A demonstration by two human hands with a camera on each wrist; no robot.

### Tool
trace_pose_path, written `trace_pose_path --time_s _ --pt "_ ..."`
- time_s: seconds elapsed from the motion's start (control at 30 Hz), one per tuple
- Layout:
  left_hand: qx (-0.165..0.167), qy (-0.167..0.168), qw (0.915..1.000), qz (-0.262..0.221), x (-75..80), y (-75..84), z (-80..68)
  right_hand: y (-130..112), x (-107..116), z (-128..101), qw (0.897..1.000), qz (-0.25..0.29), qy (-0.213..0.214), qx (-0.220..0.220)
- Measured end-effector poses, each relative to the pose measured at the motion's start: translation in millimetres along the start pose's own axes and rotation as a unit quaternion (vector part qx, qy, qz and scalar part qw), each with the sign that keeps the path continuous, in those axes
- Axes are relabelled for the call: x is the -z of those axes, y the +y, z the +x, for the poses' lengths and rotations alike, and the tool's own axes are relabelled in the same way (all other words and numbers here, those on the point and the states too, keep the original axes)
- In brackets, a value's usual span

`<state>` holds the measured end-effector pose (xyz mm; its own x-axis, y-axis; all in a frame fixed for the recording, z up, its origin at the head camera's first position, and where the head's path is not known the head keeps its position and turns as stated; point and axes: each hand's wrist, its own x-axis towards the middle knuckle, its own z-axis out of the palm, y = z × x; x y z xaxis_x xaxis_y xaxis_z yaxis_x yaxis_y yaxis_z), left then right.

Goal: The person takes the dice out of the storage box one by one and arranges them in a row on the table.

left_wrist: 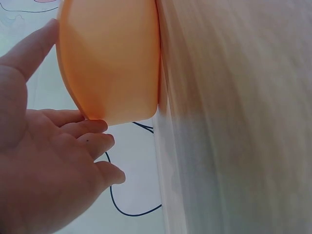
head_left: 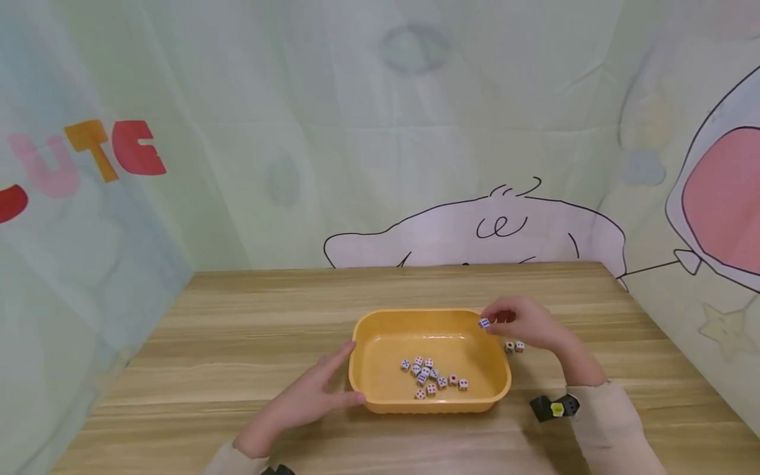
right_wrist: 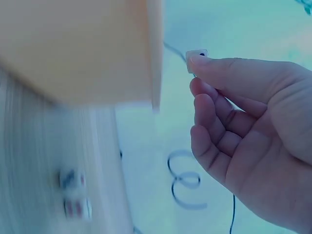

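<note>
Where the work is laid out, one table (head_left: pixel 267 310) with a light, streaked wood-grain surface is seen, bounded at the back and both sides by a pale green printed backdrop (head_left: pixel 285 86). Creases are visible in the cloth. Coloured lettering (head_left: pixel 138 148) is printed at the left, a black-outlined white figure (head_left: pixel 475 231) behind the far edge, and a pink balloon shape (head_left: pixel 727 198) at the right.

One yellow-orange tray (head_left: pixel 380 353), rounded at the corners, is set on the table. Fifteen dice are counted, white with coloured pips. Twelve dice (head_left: pixel 422 379) are contained in the tray, mostly clustered around the middle of its floor and toward the near side. Two dice (head_left: pixel 514 346) are found on the table, side by side, just beyond the tray's right end. One die (head_left: pixel 484 323) is pinched between thumb and fingertips of the right hand (head_left: pixel 528 321), off the table at the tray's far right corner.

Two hands are recorded. The left hand (head_left: pixel 309 392) is spread, thumb and fingers extended, with the tray's left end touched; nothing is grasped by it. Both wrists are covered by light sleeves (head_left: pixel 611 415).
</note>
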<state>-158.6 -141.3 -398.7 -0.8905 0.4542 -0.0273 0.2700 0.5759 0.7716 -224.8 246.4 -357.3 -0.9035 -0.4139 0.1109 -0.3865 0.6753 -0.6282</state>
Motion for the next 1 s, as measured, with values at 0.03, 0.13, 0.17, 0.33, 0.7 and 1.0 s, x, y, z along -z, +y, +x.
trace_pose_path --time_s 0.03,0.13,0.17,0.33,0.7,1.0 --pt "-0.001 0.000 1.0000 0.001 0.1 -0.2 0.1 4.2 3.5 -3.2 1.000 -0.001 0.005 -0.007" --pt "0.002 0.001 1.0000 0.001 0.6 -0.1 0.0 17.5 11.5 -12.3 1.000 -0.003 0.014 -0.027" --pt "0.003 0.002 1.0000 0.001 0.6 0.0 0.0 22.0 13.3 -15.0 0.999 -0.003 0.016 -0.032" --pt "0.007 0.006 1.0000 -0.001 0.8 0.9 -0.7 42.4 17.5 -26.5 0.998 -0.004 0.019 -0.062" --pt "0.006 0.004 1.0000 -0.007 0.2 2.3 -0.7 70.7 11.8 -38.7 0.993 0.002 0.014 -0.118" --pt "0.002 0.005 1.0000 -0.005 0.4 2.3 -0.7 80.4 5.6 -40.0 0.993 0.013 0.003 -0.121"
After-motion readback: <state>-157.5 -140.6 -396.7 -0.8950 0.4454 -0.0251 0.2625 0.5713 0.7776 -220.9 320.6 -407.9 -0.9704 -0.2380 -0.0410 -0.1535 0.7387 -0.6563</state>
